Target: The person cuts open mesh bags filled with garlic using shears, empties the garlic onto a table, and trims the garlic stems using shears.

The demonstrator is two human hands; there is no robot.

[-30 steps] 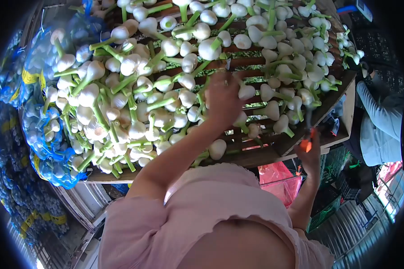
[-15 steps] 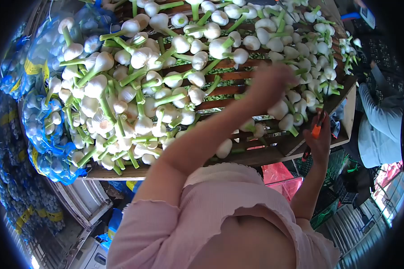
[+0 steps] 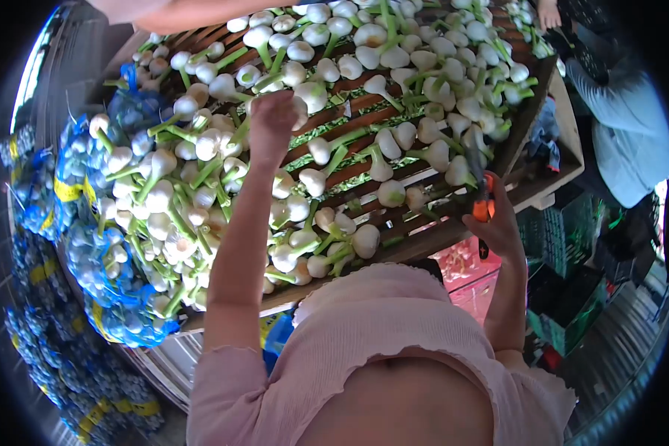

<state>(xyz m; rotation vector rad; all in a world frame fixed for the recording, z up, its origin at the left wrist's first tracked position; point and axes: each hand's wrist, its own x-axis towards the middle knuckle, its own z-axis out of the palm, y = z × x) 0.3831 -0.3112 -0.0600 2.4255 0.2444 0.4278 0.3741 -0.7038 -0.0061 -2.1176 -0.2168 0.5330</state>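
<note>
White garlic bulbs [image 3: 201,145] with cut green stalks lie thickly over a slatted wooden table [image 3: 416,195]. Over the middle-left of the heap, my left hand [image 3: 271,123] is closed, with a pale garlic bulb [image 3: 299,111] at its fingers; part of its grip is hidden from above. My right hand [image 3: 500,223], near the table's front right edge, grips orange-handled shears [image 3: 484,201]. Their dark blades point away from me, beside the nearest bulbs on the right.
Blue net sacks of garlic [image 3: 108,279] line the left side. Green crates [image 3: 569,308] and a pink-red crate [image 3: 472,286] stand below the table at the right. Another person's arm [image 3: 201,13] reaches in at the top; a person in a light-blue sleeve [image 3: 624,126] is at the right.
My left hand has swung from the right side of the heap to the middle-left. The shears stay in my right hand, now pointing more forward. The view has shifted, and another person's arm appears at the top.
</note>
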